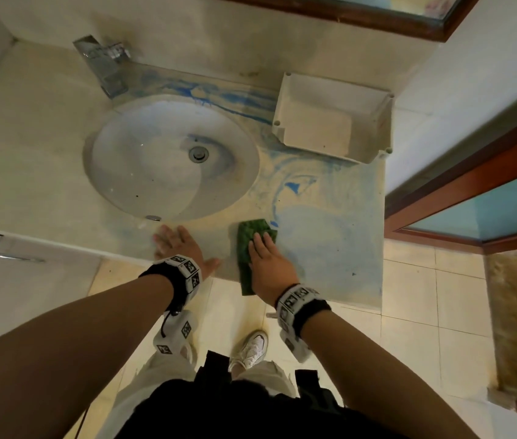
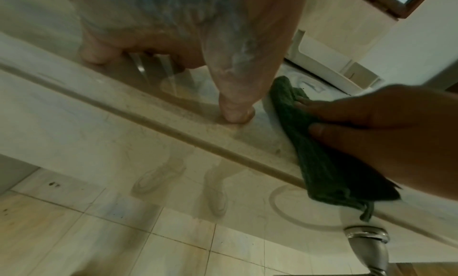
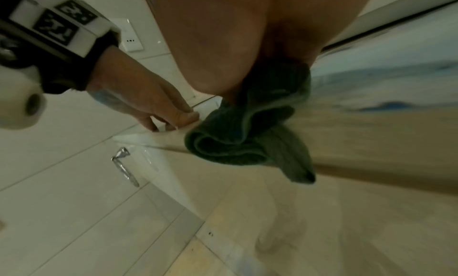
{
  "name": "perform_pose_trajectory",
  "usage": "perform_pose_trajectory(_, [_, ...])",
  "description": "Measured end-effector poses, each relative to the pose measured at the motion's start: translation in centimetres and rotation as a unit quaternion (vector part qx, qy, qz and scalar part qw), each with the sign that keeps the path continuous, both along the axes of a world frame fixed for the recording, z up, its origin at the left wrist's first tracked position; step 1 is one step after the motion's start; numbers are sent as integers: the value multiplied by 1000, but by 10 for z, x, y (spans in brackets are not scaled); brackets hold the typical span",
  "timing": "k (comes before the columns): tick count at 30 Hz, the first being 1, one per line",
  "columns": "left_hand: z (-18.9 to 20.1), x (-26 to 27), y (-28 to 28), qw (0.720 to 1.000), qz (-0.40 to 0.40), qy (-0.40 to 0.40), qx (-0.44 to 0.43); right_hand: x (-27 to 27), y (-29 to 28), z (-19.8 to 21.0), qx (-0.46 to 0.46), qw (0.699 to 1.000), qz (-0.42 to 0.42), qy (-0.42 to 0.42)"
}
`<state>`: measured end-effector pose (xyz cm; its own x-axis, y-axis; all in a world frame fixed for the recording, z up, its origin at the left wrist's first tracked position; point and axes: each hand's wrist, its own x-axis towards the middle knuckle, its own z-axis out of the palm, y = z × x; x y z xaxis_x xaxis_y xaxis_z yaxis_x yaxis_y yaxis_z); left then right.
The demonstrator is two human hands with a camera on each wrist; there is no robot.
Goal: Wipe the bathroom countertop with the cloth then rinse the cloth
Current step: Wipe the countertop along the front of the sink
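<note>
Green cloth (image 1: pixel 252 245): lay at surface (image 1: pixel 330 248) front edge, tail overhanging, at 4 o'clock from sink (image 1: pixel 171 156).
Right grip (image 1: pixel 268 264): fingers flat, pressed cloth.
Left grip (image 1: pixel 178 245): spread flat at sink's 6 o'clock.
White tray (image 1: pixel 333 118): 2 o'clock; tap (image 1: pixel 105 63): 11 o'clock.
Blue smears (image 1: pixel 292 186) between.

The cloth (image 1: pixel 252 236) is dark green. Blue streaks swirl across the beige countertop (image 1: pixel 330 223). The sink basin (image 1: pixel 143 172) is white, the plastic box (image 1: pixel 330 122) off-white.
</note>
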<state>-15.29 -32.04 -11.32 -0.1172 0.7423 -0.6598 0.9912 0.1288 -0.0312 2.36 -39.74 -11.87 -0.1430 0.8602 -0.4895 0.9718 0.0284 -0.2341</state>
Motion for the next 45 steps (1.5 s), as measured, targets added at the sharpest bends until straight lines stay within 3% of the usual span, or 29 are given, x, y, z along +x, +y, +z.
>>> perform_pose_trajectory(4, [4,-1,1,1000,-11,14,-11,3,-1,-3,-5,1000,-7,4])
perform_pose_trajectory(9, [4,1,1,1000,-4,21,-13,65,-73,9,-4,999,-43,-7])
perform_pose_trajectory(12, [2,2,1,1000,-5,15,-7,88,-101,11,46,997,-65,-7])
perform_pose_trajectory(15, [0,1,1,1000,0,8,-6,82,-82,10,8,998,-69,9])
perform_pose_trajectory(20, [4,0,2,1000,-6,16,-20,40,-9,4,22,997,-66,25])
perform_pose_trajectory(23, [6,1,3,999,-16,29,-24,30,6,-3,16,998,-54,14])
perform_pose_trajectory(30, [6,4,4,999,-8,29,-21,77,-77,11,-4,998,-65,-7])
perform_pose_trajectory(33, [0,1,4,1000,1,15,-15,85,-85,10,-5,998,-60,-3])
perform_pose_trajectory(41, [2,3,5,1000,-1,16,-15,33,30,1,27,998,-41,28])
perform_pose_trajectory(45, [4,3,6,999,-16,27,-18,28,31,-6,29,998,-43,23])
